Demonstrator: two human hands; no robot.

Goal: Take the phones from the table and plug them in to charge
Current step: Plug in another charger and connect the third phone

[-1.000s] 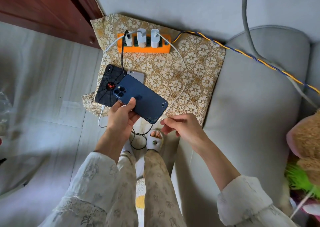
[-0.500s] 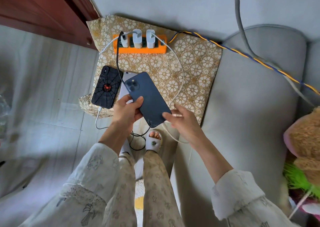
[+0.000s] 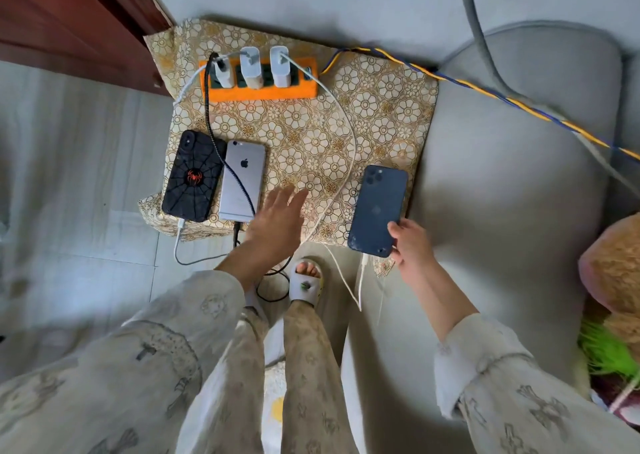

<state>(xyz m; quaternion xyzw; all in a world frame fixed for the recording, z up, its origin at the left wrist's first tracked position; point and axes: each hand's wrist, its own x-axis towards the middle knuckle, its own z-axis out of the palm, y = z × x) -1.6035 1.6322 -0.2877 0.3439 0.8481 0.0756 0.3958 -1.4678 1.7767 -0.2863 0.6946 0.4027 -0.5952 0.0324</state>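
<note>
Three phones lie face down on the flower-patterned cloth [image 3: 311, 134]. A black spider-web phone [image 3: 192, 176] at the left has a white cable in its bottom. Beside it a silver phone [image 3: 242, 179] carries a black braided cable. At the right, a dark blue phone [image 3: 377, 207] has a white cable [image 3: 346, 162] plugged in; my right hand [image 3: 410, 242] grips its lower right corner. My left hand [image 3: 277, 221] hovers flat with fingers spread over the cloth between the silver and blue phones. An orange power strip [image 3: 259, 88] with three white chargers sits at the back.
A grey sofa arm [image 3: 512, 176] borders the cloth on the right, with a yellow-blue cord [image 3: 485, 89] and a grey cable [image 3: 485, 48] across it. Dark wooden furniture [image 3: 69, 20] stands at the back left. My slippered foot [image 3: 306, 282] and loose cable loops lie below the cloth edge.
The blue phone moved from my left hand to the cloth's right side, now plugged in and held by my right hand. My left hand let go and opened.
</note>
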